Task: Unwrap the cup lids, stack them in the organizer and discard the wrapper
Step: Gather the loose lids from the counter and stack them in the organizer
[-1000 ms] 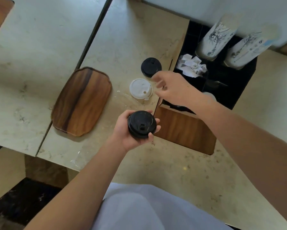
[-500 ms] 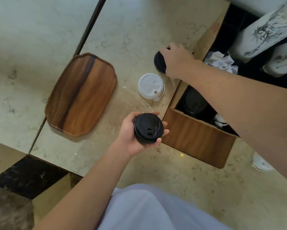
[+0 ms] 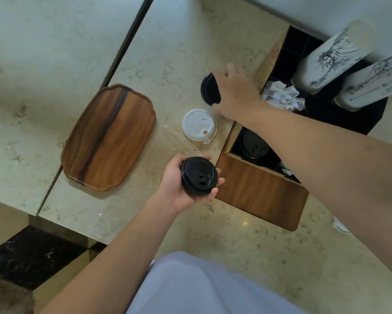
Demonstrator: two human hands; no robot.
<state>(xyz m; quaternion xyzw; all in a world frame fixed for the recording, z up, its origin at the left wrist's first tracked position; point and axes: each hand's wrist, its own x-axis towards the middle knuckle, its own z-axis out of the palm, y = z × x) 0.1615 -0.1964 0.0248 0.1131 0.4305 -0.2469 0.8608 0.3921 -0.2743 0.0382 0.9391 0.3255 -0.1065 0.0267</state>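
My left hand (image 3: pixel 175 184) holds a stack of black cup lids (image 3: pixel 199 176) above the counter, just left of the wooden organizer (image 3: pixel 258 193). My right hand (image 3: pixel 234 92) is closed over a second black lid stack (image 3: pixel 208 89) that rests on the counter beside the organizer's left wall. A white lid (image 3: pixel 198 125) lies flat on the counter between the two. Clear plastic wrapper (image 3: pixel 179 141) lies flat next to the white lid. More black lids (image 3: pixel 253 145) sit inside the organizer's near compartment, partly hidden by my right forearm.
A wooden tray (image 3: pixel 109 137) lies on the counter to the left. Crumpled white paper (image 3: pixel 283 97) and two printed cup stacks (image 3: pixel 331 57) fill the organizer's back compartments. The counter edge drops off at lower left.
My right hand reached from mid-air to the black lid stack on the counter and closed over it. My left hand has kept its lids in place.
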